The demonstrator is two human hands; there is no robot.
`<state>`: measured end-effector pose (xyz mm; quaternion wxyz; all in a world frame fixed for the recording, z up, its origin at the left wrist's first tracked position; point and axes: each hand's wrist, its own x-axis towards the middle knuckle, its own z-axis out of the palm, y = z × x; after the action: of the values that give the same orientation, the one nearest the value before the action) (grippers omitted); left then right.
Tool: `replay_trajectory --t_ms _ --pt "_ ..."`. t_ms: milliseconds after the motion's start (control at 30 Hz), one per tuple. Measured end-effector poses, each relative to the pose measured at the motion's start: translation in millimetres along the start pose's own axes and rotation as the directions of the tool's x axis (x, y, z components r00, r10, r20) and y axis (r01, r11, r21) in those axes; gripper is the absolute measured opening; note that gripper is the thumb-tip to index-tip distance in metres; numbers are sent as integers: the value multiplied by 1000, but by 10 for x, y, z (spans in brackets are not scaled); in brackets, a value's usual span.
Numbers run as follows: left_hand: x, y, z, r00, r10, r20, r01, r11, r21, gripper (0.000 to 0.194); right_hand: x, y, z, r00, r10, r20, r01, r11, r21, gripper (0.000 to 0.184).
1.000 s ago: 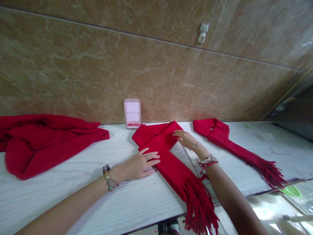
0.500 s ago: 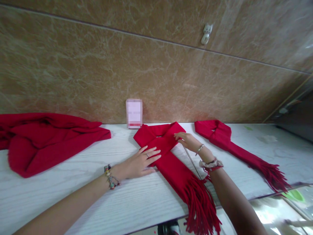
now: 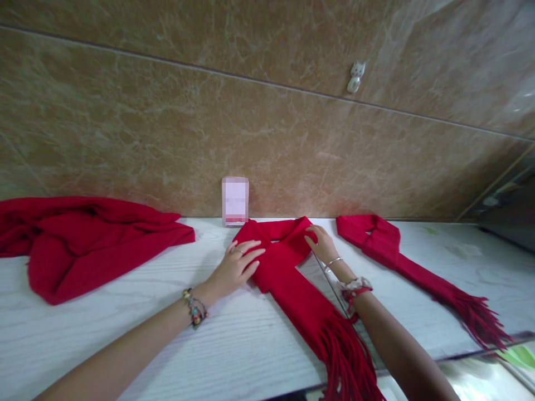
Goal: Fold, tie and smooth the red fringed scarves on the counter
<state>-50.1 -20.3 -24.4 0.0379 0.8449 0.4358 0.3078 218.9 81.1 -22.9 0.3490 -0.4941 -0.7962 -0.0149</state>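
A red fringed scarf (image 3: 292, 278), folded into a crossed collar shape, lies on the white wood-grain table (image 3: 125, 328). Its fringe hangs over the near edge. My left hand (image 3: 237, 264) lies flat with fingers spread on the left side of the folded top. At the right corner of the fold, my right hand (image 3: 320, 243) rests with its fingers extended and touching the cloth. Both wrists carry bracelets.
A second folded red scarf (image 3: 393, 253) lies to the right, and a loose heap of red scarves (image 3: 83, 239) to the left. A small blurred card (image 3: 234, 201) leans on the brown marble wall. A white cat-shaped hook (image 3: 355, 76) hangs on that wall.
Both hands slid up the scarf toward the folded top by the wall; the left hand went from the scarf's middle to its upper left part.
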Motion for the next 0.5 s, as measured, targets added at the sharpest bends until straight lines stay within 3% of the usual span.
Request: replay_trajectory --t_ms 67,133,200,300,500 --pt "24 -133 56 964 -178 -197 175 984 -30 37 92 -109 64 997 -46 59 48 999 -21 24" --pt "41 -268 102 905 -336 -261 318 942 -107 39 192 -257 130 972 -92 218 113 990 -86 25" --pt "51 -372 127 856 -470 -216 436 880 -187 42 267 -393 201 929 -58 365 131 975 -179 24" --pt "67 -441 130 806 -583 -102 540 796 -275 45 300 -493 283 902 25 431 97 961 -260 23" --pt "159 -501 139 789 -614 -37 513 690 -511 38 194 -448 265 856 -55 514 181 963 -198 28"
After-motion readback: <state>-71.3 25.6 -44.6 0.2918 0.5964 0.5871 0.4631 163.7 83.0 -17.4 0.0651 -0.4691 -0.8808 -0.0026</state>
